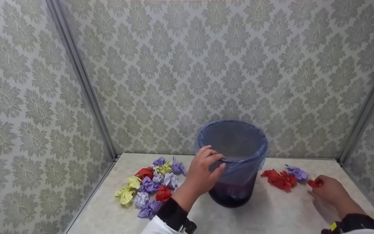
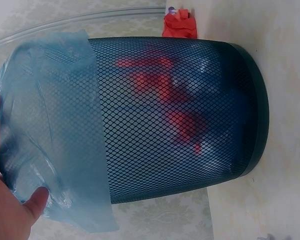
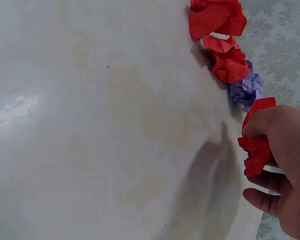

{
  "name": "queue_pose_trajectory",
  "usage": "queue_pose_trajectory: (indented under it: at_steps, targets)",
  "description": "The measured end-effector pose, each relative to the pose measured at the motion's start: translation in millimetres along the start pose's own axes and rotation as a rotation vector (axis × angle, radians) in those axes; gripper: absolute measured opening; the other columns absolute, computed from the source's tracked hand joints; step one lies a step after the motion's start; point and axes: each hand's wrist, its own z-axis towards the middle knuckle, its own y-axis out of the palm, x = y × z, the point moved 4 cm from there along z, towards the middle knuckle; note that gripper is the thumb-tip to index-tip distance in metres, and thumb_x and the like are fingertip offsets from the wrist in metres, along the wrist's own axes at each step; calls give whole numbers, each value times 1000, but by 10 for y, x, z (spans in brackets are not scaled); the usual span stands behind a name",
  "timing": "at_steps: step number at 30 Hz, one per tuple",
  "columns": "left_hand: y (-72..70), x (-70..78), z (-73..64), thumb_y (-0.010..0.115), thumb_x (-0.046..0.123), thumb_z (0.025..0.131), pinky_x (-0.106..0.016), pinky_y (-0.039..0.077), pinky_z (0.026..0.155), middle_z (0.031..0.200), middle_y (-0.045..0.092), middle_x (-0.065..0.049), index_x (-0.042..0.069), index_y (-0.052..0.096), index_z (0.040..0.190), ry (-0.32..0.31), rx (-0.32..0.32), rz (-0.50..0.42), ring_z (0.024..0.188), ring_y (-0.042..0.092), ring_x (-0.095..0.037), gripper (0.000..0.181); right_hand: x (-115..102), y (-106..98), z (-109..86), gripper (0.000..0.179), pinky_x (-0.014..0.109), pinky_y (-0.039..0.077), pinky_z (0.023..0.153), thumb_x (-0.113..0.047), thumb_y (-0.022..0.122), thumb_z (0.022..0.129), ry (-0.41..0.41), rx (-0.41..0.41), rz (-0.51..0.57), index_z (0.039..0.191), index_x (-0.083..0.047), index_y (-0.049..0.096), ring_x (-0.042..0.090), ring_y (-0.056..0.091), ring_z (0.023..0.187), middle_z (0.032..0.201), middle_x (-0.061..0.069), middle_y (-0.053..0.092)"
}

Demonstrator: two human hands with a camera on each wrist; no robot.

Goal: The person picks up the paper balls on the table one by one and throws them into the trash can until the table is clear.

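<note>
A dark mesh wastebasket [image 2: 155, 115] stands upright on the table, a blue plastic bag [image 2: 60, 130] folded over its rim. My left hand [image 1: 204, 169] grips the near left part of that rim, fingers over the top and thumb outside. Through the mesh, red and whitish crumpled shapes show low inside. To the right, my right hand [image 1: 330, 191] pinches a red crumpled paper ball [image 3: 257, 140] between thumb and fingers, above the tabletop. Close by on the table lie red crumpled papers [image 1: 279, 179] and a purple crumpled paper [image 1: 297, 172].
Left of the wastebasket, several crumpled papers lie in a loose pile: yellow [image 1: 125, 196], purple [image 1: 149, 185], white [image 1: 142, 199] and red [image 1: 163, 193]. Patterned wall panels [image 1: 180, 78] with grey metal corner strips [image 1: 86, 84] enclose the table [image 1: 284, 214] at the back and sides.
</note>
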Motion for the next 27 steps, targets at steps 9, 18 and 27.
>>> queue_pose_trajectory:
  at_steps: [9, 18, 27]
  targets:
    - [-16, 35, 42, 65, 33, 99, -48, 40, 119, 109, 69, -1, 18, 76, 114, 5, -9, 1, 138, 53, -26, 24, -601, -625, -231, 54, 48, 54, 74, -23, 70, 91, -257, 208, 8, 129, 13, 54, 46, 63, 97, 115, 38, 61]
    - [11, 14, 48, 64, 34, 99, -51, 41, 118, 110, 68, -2, 18, 75, 114, 0, -18, -14, 138, 53, -28, 24, -1395, -1247, -475, 66, 48, 55, 83, -30, 69, 95, -323, 209, 51, 147, 4, 45, 50, 59, 113, 131, 36, 55]
    - [7, 9, 25, 64, 34, 100, -52, 42, 116, 109, 68, -2, 18, 75, 114, -17, -19, -16, 137, 53, -28, 24, -2339, -1662, -700, 59, 40, 55, 84, -28, 70, 96, -430, 179, 78, 146, -3, 51, 44, 60, 116, 133, 30, 58]
